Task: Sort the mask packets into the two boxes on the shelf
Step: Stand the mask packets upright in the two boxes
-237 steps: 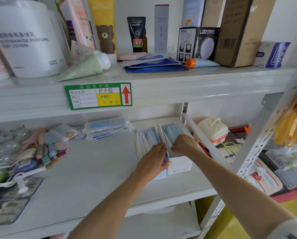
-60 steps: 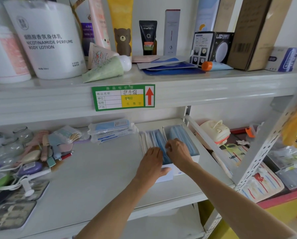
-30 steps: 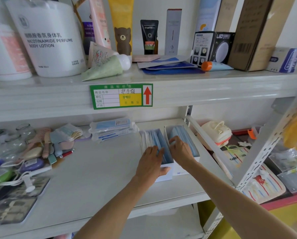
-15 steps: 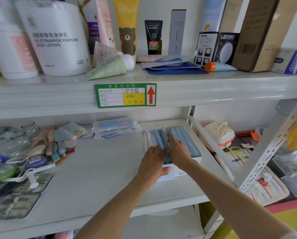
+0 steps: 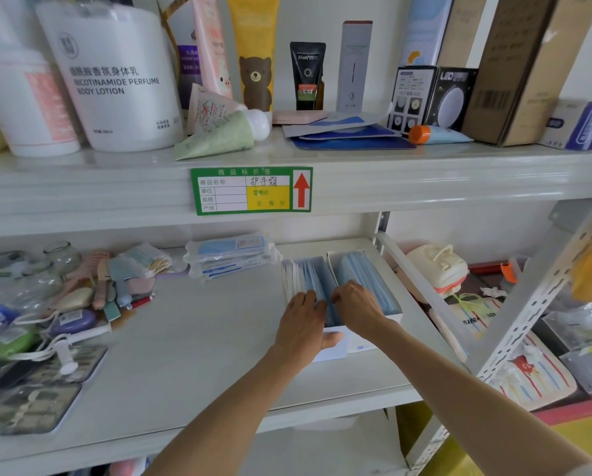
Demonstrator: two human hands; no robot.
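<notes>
Head view: nearest me, my left hand rests on the left box, fingers laid over its upright mask packets, thumb against the front wall. Just beside it, my right hand curls its fingers onto the packets in the right box. Further back, a loose stack of packets lies on the shelf.
</notes>
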